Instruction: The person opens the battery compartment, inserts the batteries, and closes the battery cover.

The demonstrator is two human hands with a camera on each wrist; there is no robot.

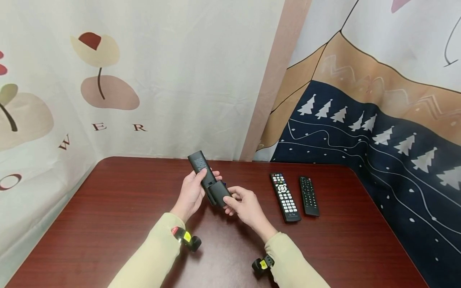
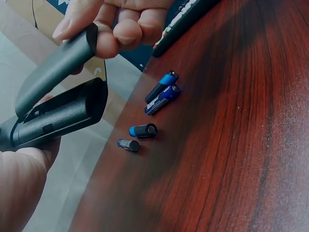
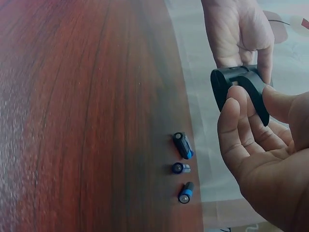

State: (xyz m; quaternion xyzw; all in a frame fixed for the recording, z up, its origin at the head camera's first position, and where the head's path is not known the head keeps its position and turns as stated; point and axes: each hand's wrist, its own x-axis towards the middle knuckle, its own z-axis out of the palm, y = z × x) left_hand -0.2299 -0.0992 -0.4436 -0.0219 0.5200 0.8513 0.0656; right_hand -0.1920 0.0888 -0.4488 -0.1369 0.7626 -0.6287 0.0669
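Note:
A black remote control [image 1: 197, 161] is held back side up above the table by my left hand [image 1: 190, 195], its thumb lying across the back. With thumb and fingers, my right hand [image 1: 249, 207] pinches the free end of its battery cover [image 1: 221, 191]. In the left wrist view the cover [image 2: 58, 70] stands tilted away from the remote body [image 2: 63, 118], meeting it only near the far end. Below them, several blue and black batteries [image 2: 163, 100] lie on the table; the head view mostly hides them behind the remote and hands.
On the right of the brown table [image 1: 126, 200] lie a remote with white buttons [image 1: 285, 198] and a smaller black remote [image 1: 309, 197], both buttons up. Printed curtains [image 1: 187, 80] hang behind the table's back edge.

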